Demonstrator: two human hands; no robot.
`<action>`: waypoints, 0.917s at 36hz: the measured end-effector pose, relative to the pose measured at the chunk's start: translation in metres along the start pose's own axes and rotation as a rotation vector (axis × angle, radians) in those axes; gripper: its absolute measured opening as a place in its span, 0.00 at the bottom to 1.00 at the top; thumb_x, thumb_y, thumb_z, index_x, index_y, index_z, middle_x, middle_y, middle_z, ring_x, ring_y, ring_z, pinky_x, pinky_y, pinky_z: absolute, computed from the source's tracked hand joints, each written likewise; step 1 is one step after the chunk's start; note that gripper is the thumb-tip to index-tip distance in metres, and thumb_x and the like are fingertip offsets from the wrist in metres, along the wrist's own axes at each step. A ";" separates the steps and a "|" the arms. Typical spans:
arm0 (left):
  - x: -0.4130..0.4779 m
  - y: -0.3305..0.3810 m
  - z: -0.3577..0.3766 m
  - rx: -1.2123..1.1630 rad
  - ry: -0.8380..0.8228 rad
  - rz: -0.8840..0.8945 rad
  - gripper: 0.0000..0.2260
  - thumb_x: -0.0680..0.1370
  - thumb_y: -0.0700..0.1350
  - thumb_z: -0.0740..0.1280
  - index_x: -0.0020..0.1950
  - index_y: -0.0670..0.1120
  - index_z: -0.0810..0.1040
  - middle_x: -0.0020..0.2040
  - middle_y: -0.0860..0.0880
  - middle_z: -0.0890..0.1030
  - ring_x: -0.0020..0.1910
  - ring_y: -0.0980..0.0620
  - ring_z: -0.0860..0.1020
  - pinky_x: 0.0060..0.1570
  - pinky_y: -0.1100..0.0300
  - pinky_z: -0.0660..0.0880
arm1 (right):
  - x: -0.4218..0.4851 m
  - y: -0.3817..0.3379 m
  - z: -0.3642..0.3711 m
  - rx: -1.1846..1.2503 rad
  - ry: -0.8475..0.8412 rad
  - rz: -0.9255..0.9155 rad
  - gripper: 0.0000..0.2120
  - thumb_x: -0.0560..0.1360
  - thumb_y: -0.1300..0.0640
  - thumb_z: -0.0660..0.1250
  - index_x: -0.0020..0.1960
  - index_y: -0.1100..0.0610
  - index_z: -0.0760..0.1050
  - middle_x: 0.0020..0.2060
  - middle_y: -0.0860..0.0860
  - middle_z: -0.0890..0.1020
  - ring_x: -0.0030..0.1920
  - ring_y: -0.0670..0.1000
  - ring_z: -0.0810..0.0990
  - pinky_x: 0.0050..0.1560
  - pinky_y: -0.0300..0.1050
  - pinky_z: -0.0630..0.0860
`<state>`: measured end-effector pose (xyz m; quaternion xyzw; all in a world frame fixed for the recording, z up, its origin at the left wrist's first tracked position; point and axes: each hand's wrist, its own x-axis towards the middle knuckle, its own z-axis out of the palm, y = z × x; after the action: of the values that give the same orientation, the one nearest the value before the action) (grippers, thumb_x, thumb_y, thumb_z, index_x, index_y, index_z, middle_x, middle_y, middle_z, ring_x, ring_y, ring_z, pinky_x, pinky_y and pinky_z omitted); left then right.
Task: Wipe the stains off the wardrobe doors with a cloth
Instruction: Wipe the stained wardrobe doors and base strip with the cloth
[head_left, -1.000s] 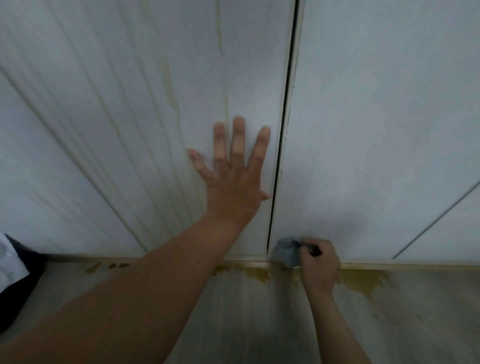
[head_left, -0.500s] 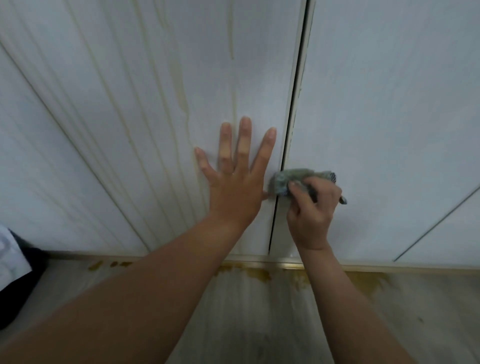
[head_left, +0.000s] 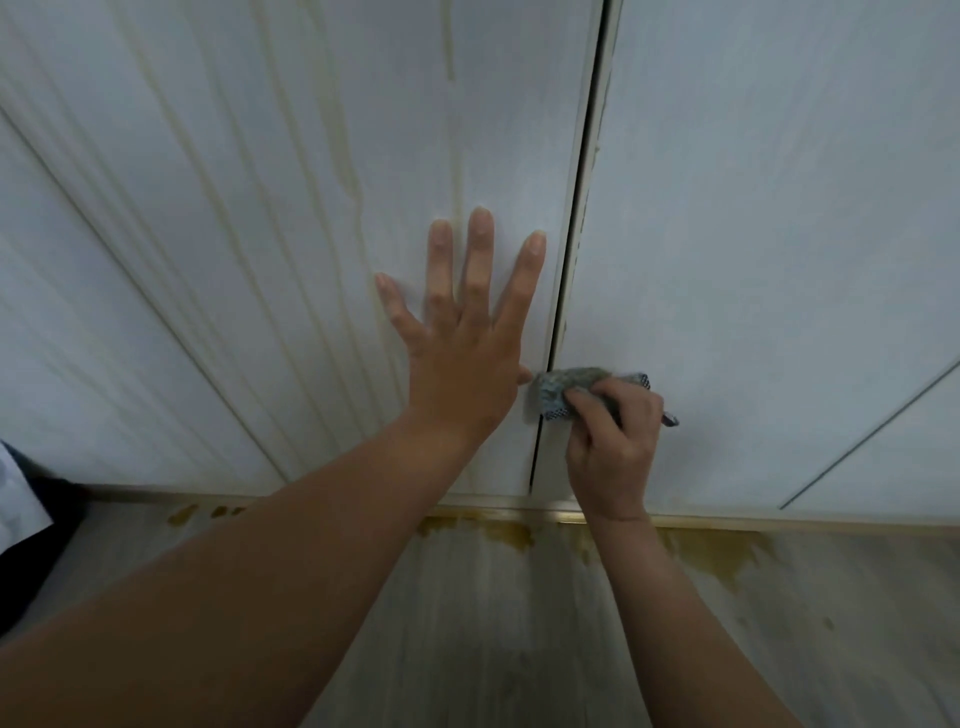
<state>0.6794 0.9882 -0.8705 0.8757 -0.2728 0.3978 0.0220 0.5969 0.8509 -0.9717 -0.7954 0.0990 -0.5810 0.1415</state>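
Fabric (head_left: 23, 519), cut off at the left edge and unidentifiable, precedes the streaked left door (head_left: 234, 260), where the left hand (head_left: 467, 358) presses flat with fingers spread, while at the gap the right hand (head_left: 615, 452) grips the cloth (head_left: 558, 388), partly hidden under its fingers, against the right door (head_left: 779, 234).

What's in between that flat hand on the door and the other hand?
In the head view, the bunched cloth, gripped by the right hand, covers the dark door seam. The thumb of the left hand nearly meets it.
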 end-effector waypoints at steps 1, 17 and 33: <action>0.000 0.000 0.000 0.001 -0.003 0.000 0.63 0.62 0.67 0.78 0.85 0.54 0.42 0.82 0.40 0.44 0.82 0.33 0.46 0.69 0.20 0.52 | -0.008 0.002 0.004 -0.007 -0.019 -0.008 0.04 0.77 0.68 0.70 0.46 0.66 0.84 0.45 0.62 0.81 0.45 0.62 0.78 0.54 0.43 0.68; -0.001 0.003 -0.005 0.005 -0.019 -0.002 0.61 0.64 0.63 0.78 0.85 0.53 0.43 0.82 0.39 0.44 0.82 0.31 0.49 0.69 0.21 0.52 | -0.085 0.009 0.020 -0.011 -0.020 0.336 0.09 0.73 0.65 0.65 0.45 0.64 0.85 0.45 0.60 0.79 0.48 0.58 0.74 0.50 0.41 0.70; -0.003 0.000 -0.002 0.003 0.029 0.066 0.57 0.67 0.69 0.74 0.85 0.52 0.44 0.82 0.32 0.53 0.79 0.26 0.55 0.67 0.18 0.55 | -0.194 0.062 0.011 -0.074 -0.440 0.806 0.12 0.67 0.74 0.74 0.48 0.65 0.84 0.46 0.60 0.81 0.46 0.62 0.79 0.49 0.47 0.74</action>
<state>0.6764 0.9899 -0.8715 0.8604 -0.3004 0.4115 0.0114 0.5485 0.8567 -1.1699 -0.8024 0.3888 -0.2928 0.3453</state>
